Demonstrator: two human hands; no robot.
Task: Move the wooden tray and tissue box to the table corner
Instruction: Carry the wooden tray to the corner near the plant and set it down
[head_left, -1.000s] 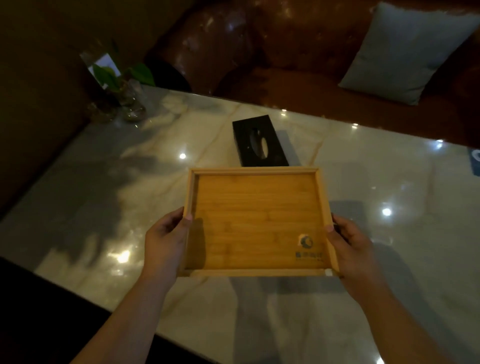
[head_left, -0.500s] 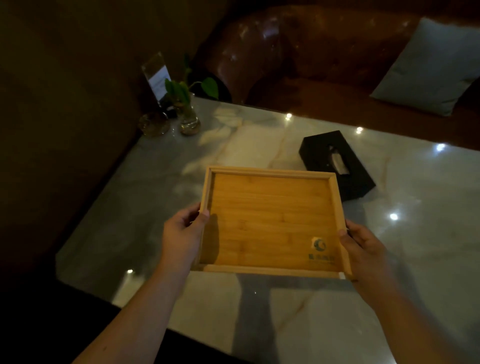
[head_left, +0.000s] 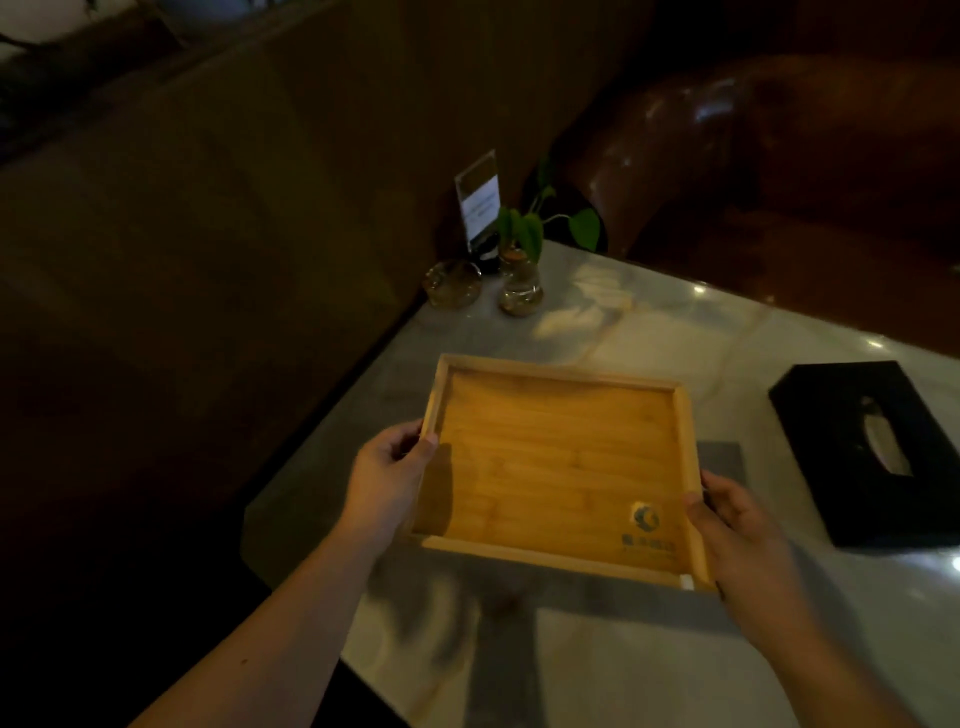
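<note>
An empty wooden tray (head_left: 550, 462) with a small logo in its near right corner hangs just above the marble table (head_left: 649, 665), near the table's left edge. My left hand (head_left: 387, 480) grips its left rim, thumb over the edge. My right hand (head_left: 737, 530) grips the right rim near the front corner. A black tissue box (head_left: 878, 452) with an oval slot lies flat on the table to the right of the tray, apart from it.
At the far left corner stand a glass ashtray (head_left: 451, 285), a small glass vase with a green plant (head_left: 521, 283) and an upright card holder (head_left: 478, 200). A dark wall panel borders the table's left side. A brown leather sofa (head_left: 779, 166) runs behind.
The tray, held in both hands, has moved left toward the table's left edge and far corner. The view has swung left, so the tissue box now sits far right.
</note>
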